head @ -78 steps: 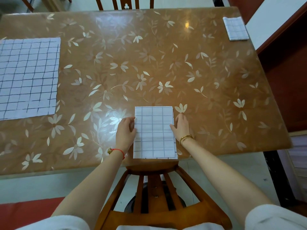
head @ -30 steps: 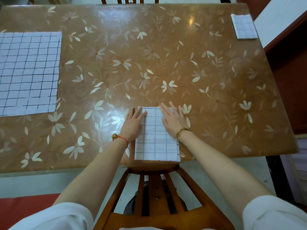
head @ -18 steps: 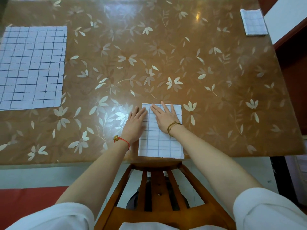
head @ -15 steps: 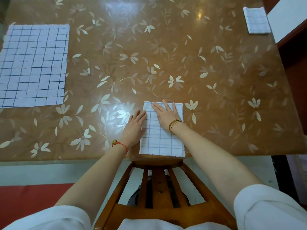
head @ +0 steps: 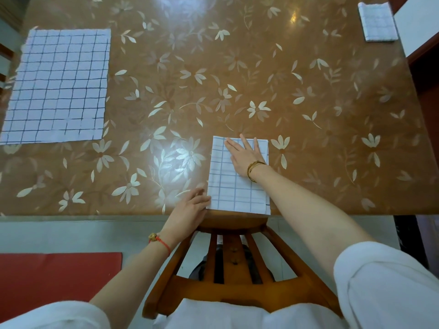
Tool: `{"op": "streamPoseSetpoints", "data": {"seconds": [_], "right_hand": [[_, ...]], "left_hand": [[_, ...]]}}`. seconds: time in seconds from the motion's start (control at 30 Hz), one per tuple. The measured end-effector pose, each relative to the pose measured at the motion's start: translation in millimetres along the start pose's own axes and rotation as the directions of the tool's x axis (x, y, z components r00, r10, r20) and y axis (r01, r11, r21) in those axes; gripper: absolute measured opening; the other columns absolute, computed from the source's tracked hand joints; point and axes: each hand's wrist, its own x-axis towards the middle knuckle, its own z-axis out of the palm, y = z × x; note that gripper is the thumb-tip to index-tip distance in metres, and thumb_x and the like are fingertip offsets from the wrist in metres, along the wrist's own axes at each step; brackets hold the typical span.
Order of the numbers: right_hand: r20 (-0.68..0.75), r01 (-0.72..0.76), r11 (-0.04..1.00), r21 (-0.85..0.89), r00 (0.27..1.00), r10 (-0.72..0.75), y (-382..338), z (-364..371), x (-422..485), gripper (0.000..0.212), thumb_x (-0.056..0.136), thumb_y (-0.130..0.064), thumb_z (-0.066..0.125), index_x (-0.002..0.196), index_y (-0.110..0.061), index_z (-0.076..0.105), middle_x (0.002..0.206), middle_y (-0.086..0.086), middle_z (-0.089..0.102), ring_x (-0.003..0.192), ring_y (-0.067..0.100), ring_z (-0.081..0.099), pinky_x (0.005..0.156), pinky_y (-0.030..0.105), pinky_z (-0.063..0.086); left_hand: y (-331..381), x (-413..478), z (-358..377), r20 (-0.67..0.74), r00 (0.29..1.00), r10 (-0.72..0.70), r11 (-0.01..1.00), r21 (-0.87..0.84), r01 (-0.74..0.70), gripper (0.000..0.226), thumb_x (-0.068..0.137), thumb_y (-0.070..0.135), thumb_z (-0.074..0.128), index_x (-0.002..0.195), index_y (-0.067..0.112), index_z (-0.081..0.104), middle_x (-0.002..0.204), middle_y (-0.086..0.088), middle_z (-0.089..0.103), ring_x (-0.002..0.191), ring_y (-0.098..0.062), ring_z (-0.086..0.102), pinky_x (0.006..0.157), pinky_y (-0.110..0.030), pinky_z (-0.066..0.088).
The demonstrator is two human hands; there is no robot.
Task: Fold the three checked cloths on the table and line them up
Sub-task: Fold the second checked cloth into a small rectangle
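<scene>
Folded cloth (head: 237, 186), pinned flat under spread right fingers (head: 242, 148); left fingers (head: 197, 198) together, loosely extended, squaring its near corner.

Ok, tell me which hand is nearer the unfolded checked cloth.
Left. The left hand is at the table's near edge, closer to the unfolded checked cloth; the right hand lies farther right.

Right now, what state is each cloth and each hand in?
Near cloth: partly folded, at the table's near edge.
Left cloth: spread flat, unfolded.
Far cloth: folded small, at the far right corner.
Right hand: flat, pressing the near cloth.
Left hand: fingertips at the near cloth's near left corner.
</scene>
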Motion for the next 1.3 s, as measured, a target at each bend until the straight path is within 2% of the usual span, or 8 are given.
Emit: {"op": "streamPoseSetpoints", "data": {"seconds": [0.1,0.27,0.4,0.53,0.63,0.77,0.97,1.3], "right_hand": [[0.005,0.002,1.0,-0.016,1.0,-0.002,-1.5,-1.1,-0.2,0.056,0.104,-0.026,0.017,0.155,-0.026,-0.005,0.161,-0.015,-0.009,0.149,0.026,-0.014,0.117,0.06,-0.005],[-0.16,0.001,0.994,0.112,0.987,0.017,-1.5,3.6,-9.5,0.056,0.103,-0.027,0.03,0.155,-0.024,0.011,0.163,-0.007,0.004,0.15,0.025,0.0,0.12,0.052,0.005],[-0.405,-0.182,0.843,0.506,0.813,0.419,13.0,17.8,-33.0,0.034,0.093,-0.018,0.053,0.127,-0.017,0.05,0.135,0.004,0.044,0.12,0.025,0.045,0.097,0.041,0.044],[-0.251,-0.321,0.546,0.774,0.637,0.729,35.8,35.2,-52.4,0.006,0.086,-0.008,0.06,0.087,-0.006,0.055,0.089,0.008,0.055,0.087,0.027,0.053,0.084,0.046,0.047],[-0.125,-0.381,0.472,0.795,0.658,0.742,46.6,38.6,-63.7,0.023,0.082,-0.014,0.069,0.096,0.005,0.066,0.065,-0.004,0.051,0.08,0.023,0.054,0.089,0.042,0.049],[0.021,-0.418,0.377,0.826,0.692,0.721,46.3,32.5,-72.2,0.018,0.08,-0.019,0.074,0.087,-0.003,0.071,0.088,0.007,0.07,0.085,0.019,0.06,0.073,0.028,0.048],[0.122,-0.415,0.257,0.873,0.695,0.709,44.2,28.0,-70.1,0.018,0.08,-0.014,0.074,0.092,0.0,0.072,0.1,0.009,0.071,0.096,0.02,0.061,0.074,0.025,0.043],[0.112,-0.318,0.197,0.927,0.738,0.665,41.0,35.3,-66.3,0.016,0.081,-0.012,0.073,0.092,-0.001,0.068,0.078,0.004,0.06,0.077,0.017,0.055,0.061,0.021,0.044]], "left_hand": [[-3.0,-0.4,-1.2,0.033,0.999,-0.037,0.999,0.0,0.037,0.021,0.093,0.019,0.065,0.111,0.019,0.075,0.118,0.006,0.069,0.123,-0.019,0.049,0.104,-0.031,0.043],[-5.1,10.3,-3.9,0.058,0.994,-0.094,0.994,-0.048,0.097,0.018,0.093,0.026,0.063,0.103,0.021,0.077,0.108,0.012,0.071,0.108,-0.011,0.049,0.087,-0.02,0.042],[-2.8,34.4,-7.2,0.175,0.938,-0.3,0.927,-0.178,0.33,0.02,0.095,0.028,0.057,0.11,0.024,0.071,0.091,0.007,0.074,0.086,-0.008,0.064,0.079,-0.032,0.057],[6.2,66.0,-13.0,0.095,0.85,-0.518,0.78,-0.354,0.515,0.025,0.095,0.024,0.058,0.121,0.021,0.06,0.087,0.005,0.069,0.08,-0.011,0.065,0.071,-0.027,0.054],[10.9,90.7,-16.6,0.032,0.757,-0.652,0.65,-0.491,0.581,0.026,0.093,0.02,0.061,0.119,0.017,0.061,0.095,0.006,0.064,0.088,-0.013,0.064,0.076,-0.024,0.047],[12.3,115.0,-18.0,0.184,0.615,-0.767,0.392,-0.624,0.676,0.026,0.088,0.01,0.059,0.114,0.012,0.057,0.085,0.003,0.064,0.069,-0.017,0.067,0.063,-0.024,0.053],[10.2,131.3,-27.3,0.36,0.572,-0.737,0.245,-0.646,0.723,0.015,0.088,0.004,0.061,0.073,0.007,0.066,0.064,-0.004,0.068,0.049,-0.009,0.059,0.046,-0.016,0.05],[6.5,129.1,-27.0,0.285,0.587,-0.758,0.264,-0.689,0.675,0.007,0.082,0.007,0.07,0.085,0.01,0.063,0.078,-0.004,0.065,0.054,-0.012,0.062,0.048,-0.017,0.05]]}}
